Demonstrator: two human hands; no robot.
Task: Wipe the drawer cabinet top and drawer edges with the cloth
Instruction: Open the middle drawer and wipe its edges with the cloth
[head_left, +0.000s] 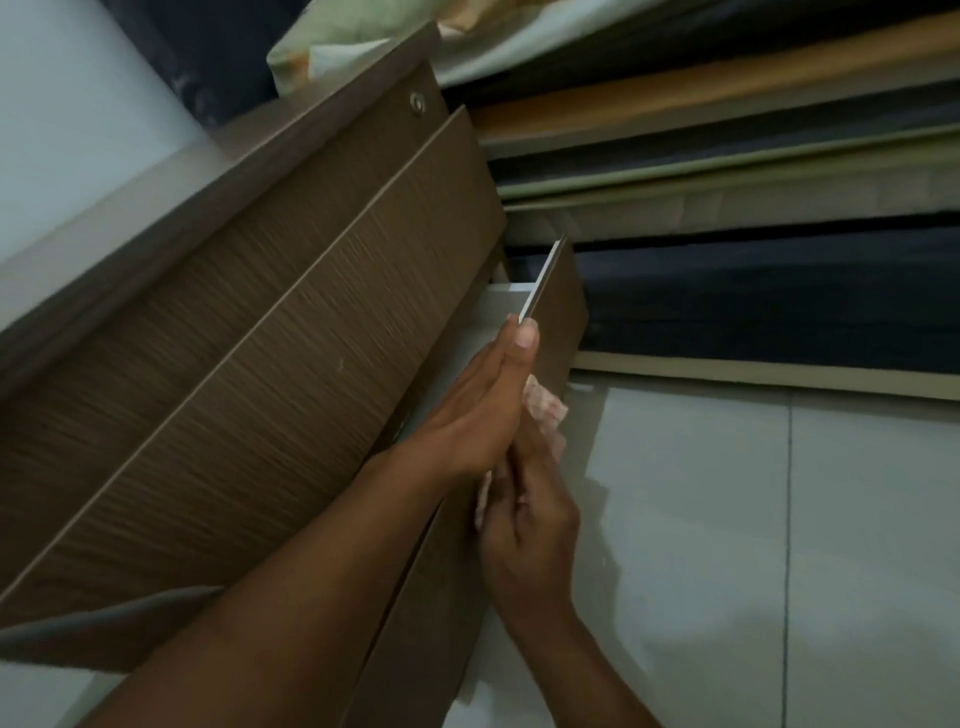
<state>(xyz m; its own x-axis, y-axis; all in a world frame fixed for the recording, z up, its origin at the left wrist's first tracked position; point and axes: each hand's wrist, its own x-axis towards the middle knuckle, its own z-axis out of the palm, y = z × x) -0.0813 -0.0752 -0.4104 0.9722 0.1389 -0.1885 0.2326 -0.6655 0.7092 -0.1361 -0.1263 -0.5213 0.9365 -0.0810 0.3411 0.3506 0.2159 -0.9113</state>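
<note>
Brown wood-grain cabinet (260, 312) fills your left side, one drawer (561, 306) pulled out over the pale tiled floor (727, 493). Your left hand (478, 415) reaches along the drawer's front, thumb and forefinger stretched out and pinching its pale top edge. Your right hand (530, 535) sits just behind it, fingers curled round the pinkish cloth (545, 410), which lies against the drawer front.

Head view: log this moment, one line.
drawer front open | left hand holds its edge | right hand grips cloth against it
</note>
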